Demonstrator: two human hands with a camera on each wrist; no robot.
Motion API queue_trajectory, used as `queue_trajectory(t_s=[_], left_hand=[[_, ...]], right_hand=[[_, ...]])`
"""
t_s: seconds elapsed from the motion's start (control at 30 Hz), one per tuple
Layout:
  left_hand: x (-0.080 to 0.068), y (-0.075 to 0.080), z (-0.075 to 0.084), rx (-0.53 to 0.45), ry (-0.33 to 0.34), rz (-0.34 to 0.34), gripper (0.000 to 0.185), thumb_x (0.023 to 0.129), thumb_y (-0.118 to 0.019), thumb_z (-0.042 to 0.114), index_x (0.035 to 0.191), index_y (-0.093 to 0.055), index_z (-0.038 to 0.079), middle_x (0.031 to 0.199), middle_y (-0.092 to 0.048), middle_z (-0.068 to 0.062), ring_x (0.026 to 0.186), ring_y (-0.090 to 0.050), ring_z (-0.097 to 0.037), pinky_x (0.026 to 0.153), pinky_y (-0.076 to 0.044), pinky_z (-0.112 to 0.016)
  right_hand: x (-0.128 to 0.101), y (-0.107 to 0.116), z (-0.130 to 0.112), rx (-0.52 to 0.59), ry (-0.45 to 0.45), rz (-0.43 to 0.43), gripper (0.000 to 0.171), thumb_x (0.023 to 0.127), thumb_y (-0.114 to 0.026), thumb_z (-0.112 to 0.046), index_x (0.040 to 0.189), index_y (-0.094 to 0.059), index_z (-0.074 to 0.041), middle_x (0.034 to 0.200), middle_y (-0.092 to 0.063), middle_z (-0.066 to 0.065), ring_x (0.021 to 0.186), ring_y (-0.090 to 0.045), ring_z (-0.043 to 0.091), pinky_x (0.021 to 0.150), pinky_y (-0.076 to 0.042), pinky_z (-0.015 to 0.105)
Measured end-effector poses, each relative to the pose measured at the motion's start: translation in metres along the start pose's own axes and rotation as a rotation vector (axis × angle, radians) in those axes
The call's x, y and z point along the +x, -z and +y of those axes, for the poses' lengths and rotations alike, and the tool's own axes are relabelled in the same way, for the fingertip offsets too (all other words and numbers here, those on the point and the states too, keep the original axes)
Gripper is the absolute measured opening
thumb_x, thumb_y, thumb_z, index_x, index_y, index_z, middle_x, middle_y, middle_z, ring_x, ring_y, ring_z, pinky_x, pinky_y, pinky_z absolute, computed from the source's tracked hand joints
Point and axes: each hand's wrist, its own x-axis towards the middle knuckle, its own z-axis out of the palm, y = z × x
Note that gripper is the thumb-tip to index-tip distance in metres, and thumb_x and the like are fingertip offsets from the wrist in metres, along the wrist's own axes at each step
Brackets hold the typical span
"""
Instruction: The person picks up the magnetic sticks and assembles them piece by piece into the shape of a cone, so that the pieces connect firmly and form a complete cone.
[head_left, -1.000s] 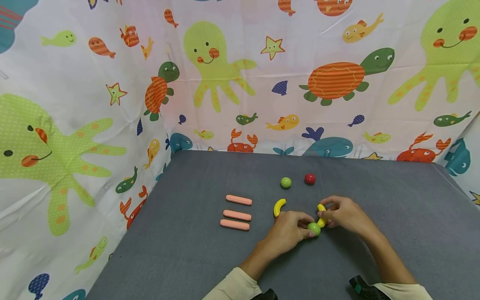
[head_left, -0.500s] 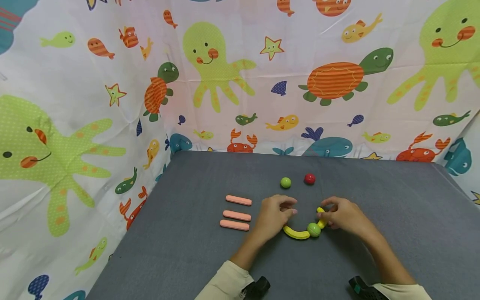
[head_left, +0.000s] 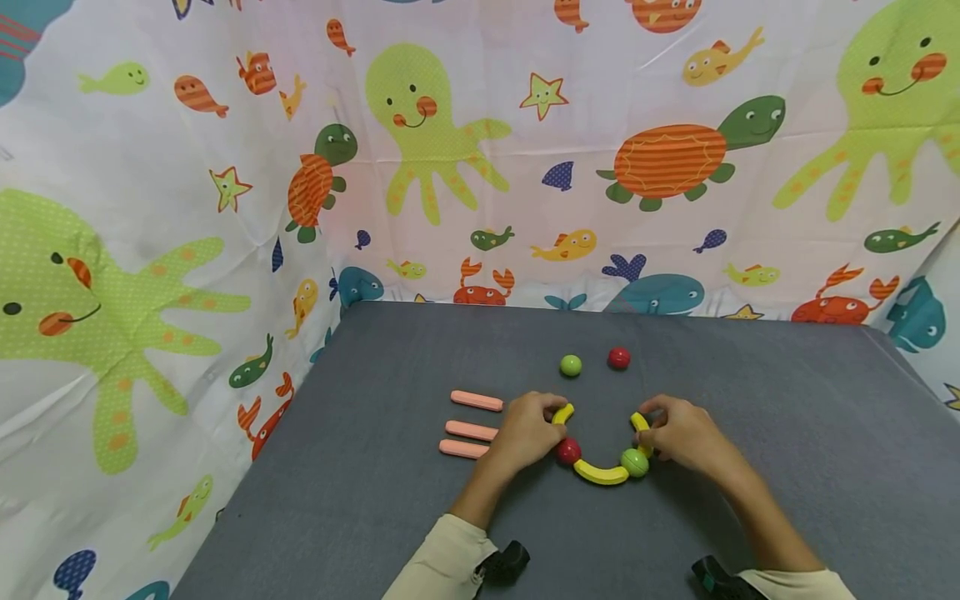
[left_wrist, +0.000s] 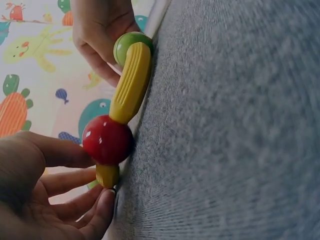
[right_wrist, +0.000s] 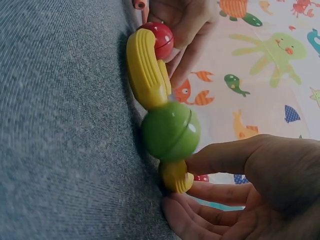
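Toy bananas and shiny balls form a U on the table. My left hand (head_left: 527, 429) pinches the upper end of the left banana (head_left: 564, 413), its fingers hiding part of it. Below that sits a red ball (head_left: 568, 451), with my left index finger close against it in the left wrist view. The bottom banana (head_left: 600, 473) lies between the red ball and a green ball with a seam (head_left: 634, 462). My right hand (head_left: 686, 429) holds the right banana (head_left: 640, 422) between thumb and fingers, just above the green ball (right_wrist: 171, 131).
Three pink sausages (head_left: 472, 430) lie to the left, the lower ones partly behind my left forearm. A smaller green ball (head_left: 571, 365) and another red ball (head_left: 618, 358) sit farther back on the grey cloth (head_left: 375, 508). A printed sea-animal curtain (head_left: 450, 250) hangs behind.
My left hand has left the green ball and moved left to the left banana. The lower red ball and bottom banana have come into sight. The green ball has shifted slightly; my right hand stays on its banana.
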Motion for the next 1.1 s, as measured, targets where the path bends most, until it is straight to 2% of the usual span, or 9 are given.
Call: queue_trajectory(t_s=[0.23,0.57,0.73,1.1], left_hand=[[-0.002,-0.003,0.003,-0.041,0.043,-0.052,0.029,0.09,-0.083,0.011,0.117,-0.079,0.003,0.102,-0.076,-0.003,0.084,-0.063,-0.003,0.073,-0.054,-0.021],[-0.008,-0.011,0.013,0.003,0.067,-0.109,0.033,0.09,-0.087,0.024,0.117,-0.079,0.008,0.097,-0.072,0.005,0.085,-0.06,-0.002,0.076,-0.052,-0.022],[-0.009,-0.016,0.015,-0.01,0.037,-0.112,0.032,0.088,-0.088,0.02,0.115,-0.08,0.006,0.096,-0.073,0.003,0.083,-0.06,0.0,0.074,-0.051,-0.02],[-0.009,-0.02,0.016,-0.004,-0.015,-0.078,0.022,0.094,-0.081,0.013,0.115,-0.08,0.007,0.101,-0.073,-0.001,0.082,-0.062,0.002,0.071,-0.052,-0.017]], right_hand=[[0.002,0.0,0.005,-0.077,0.034,0.071,0.037,0.089,-0.073,-0.011,0.122,-0.07,0.004,0.098,-0.07,0.011,0.081,-0.06,0.022,0.066,-0.049,0.035],[0.003,-0.003,0.007,-0.108,0.127,0.125,0.026,0.094,-0.072,-0.007,0.12,-0.077,-0.001,0.108,-0.076,0.013,0.09,-0.063,0.022,0.073,-0.05,0.035],[0.004,-0.005,0.005,-0.09,0.133,0.12,0.024,0.095,-0.072,-0.006,0.118,-0.077,-0.001,0.108,-0.076,0.014,0.088,-0.063,0.021,0.07,-0.051,0.034],[0.005,-0.003,0.007,-0.135,0.093,0.115,0.025,0.092,-0.077,-0.01,0.116,-0.078,-0.002,0.102,-0.074,0.009,0.093,-0.064,0.023,0.077,-0.052,0.039]])
